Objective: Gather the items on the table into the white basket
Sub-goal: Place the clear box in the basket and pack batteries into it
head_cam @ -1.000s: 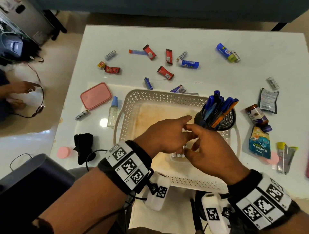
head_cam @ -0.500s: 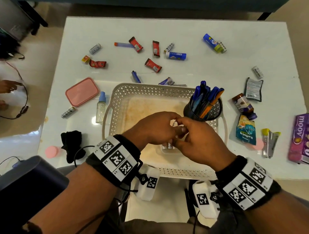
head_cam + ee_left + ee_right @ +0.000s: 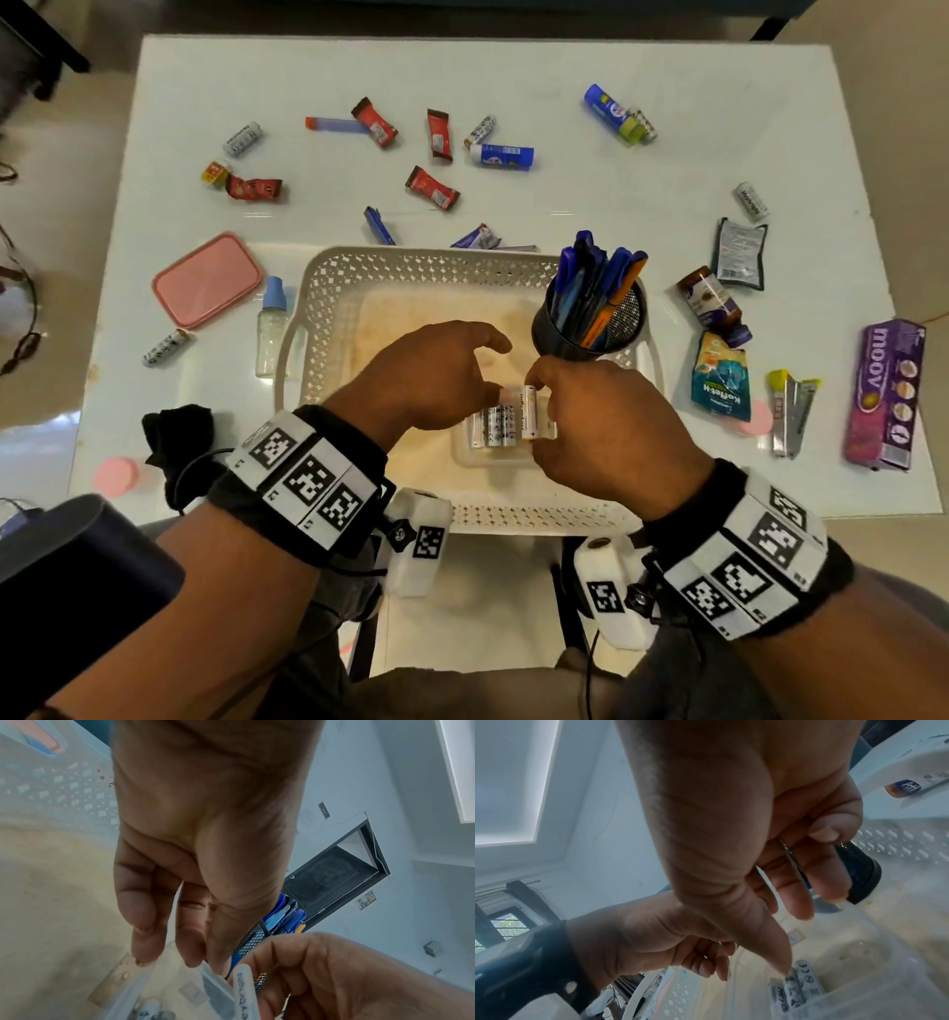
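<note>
White basket (image 3: 328,308) sits near on the tabletop (image 3: 565,67), both hands inside.
Right hand (image 3: 611,437) pinches a battery (image 3: 529,419) over the clear box (image 3: 464,455); left hand (image 3: 431,380) fingers (image 3: 141,923) hang loosely curled, touching its rim.

White basket (image 3: 328,288) – diamond-perforated walls, beige-stained floor. Pen cup (image 3: 624,321) black mesh; pens (image 3: 590,277) blue, 1 orange. Batteries (image 3: 500,424) white with black print. Lid (image 3: 207,280) pink. Snack wrappers (image 3: 432,188) red. Box (image 3: 884,393) purple, white "moov" lettering. Pouch (image 3: 719,383) teal. Wristbands (image 3: 308,480) black with white-and-black square markers. Table (image 3: 565,67) glossy white. Cloth (image 3: 177,437) black.
</note>
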A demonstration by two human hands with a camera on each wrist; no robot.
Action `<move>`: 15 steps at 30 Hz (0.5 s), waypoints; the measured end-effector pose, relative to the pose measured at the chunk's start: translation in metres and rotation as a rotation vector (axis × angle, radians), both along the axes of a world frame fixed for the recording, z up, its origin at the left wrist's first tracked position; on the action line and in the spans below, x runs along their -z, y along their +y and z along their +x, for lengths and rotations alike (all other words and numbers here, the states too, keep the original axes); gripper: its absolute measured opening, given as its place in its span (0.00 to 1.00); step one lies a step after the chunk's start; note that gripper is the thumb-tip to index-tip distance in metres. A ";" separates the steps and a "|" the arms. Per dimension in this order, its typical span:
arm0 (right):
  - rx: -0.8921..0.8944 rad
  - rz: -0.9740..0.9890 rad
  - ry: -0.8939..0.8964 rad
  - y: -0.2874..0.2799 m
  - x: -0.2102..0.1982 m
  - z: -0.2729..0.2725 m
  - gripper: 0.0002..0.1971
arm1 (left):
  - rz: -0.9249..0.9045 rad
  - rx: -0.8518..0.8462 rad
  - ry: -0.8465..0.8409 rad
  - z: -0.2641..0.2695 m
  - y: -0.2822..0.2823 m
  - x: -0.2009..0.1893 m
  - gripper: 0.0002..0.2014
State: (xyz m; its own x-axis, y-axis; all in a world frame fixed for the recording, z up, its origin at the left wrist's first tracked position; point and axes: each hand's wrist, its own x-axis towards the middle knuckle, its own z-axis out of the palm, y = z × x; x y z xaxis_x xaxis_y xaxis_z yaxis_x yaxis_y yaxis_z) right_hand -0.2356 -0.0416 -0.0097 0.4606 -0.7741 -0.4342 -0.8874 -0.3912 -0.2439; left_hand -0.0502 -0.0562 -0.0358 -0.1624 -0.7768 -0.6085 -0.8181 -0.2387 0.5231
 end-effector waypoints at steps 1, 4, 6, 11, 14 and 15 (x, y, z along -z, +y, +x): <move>-0.001 0.009 0.020 0.001 0.000 0.001 0.19 | -0.004 0.004 -0.004 0.000 0.000 0.000 0.26; 0.023 0.047 0.059 0.003 0.002 0.004 0.17 | -0.006 0.004 -0.003 -0.001 0.001 0.000 0.26; 0.033 0.062 0.082 0.005 0.004 0.006 0.16 | -0.009 -0.002 -0.004 -0.001 0.001 0.001 0.26; 0.085 0.103 0.095 0.008 0.008 0.010 0.16 | -0.012 -0.016 0.010 -0.001 0.002 0.005 0.26; 0.096 0.097 0.101 0.009 0.009 0.010 0.15 | -0.020 -0.019 0.009 0.000 0.003 0.006 0.26; 0.103 0.094 0.104 0.009 0.009 0.010 0.15 | -0.022 -0.020 0.009 -0.001 0.002 0.007 0.26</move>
